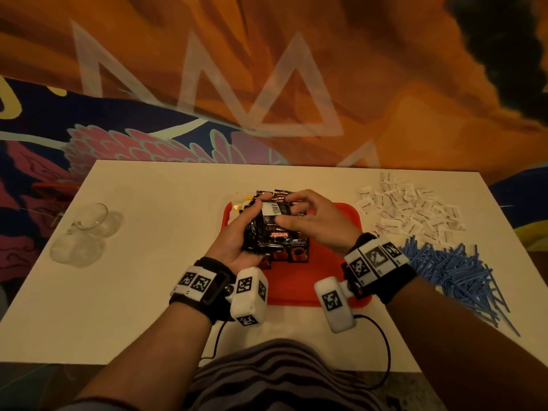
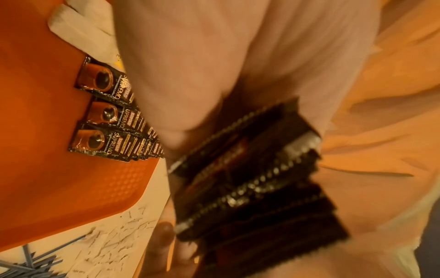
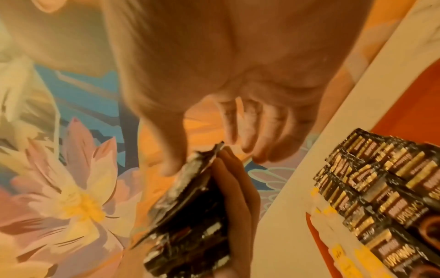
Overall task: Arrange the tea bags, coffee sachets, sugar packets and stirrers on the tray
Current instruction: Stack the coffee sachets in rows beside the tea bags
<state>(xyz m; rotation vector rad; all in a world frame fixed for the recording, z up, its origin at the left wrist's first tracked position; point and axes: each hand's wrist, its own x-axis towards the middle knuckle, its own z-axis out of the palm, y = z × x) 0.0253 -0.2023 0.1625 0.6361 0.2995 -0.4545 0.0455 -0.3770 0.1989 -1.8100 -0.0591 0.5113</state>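
Gripping stack of coffee sachets above red tray — left hand curled round it, right hand pinching top sachet. More sachets on tray below grip — sugar packets, stirrers right of it.

left hand grips coffee sachets.

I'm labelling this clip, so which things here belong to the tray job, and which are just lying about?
Part of the job:
- red tray
- coffee sachets held in the left hand, right hand pinching one
- sugar packets
- blue stirrers
- tea bags

Lying about:
- glass cups
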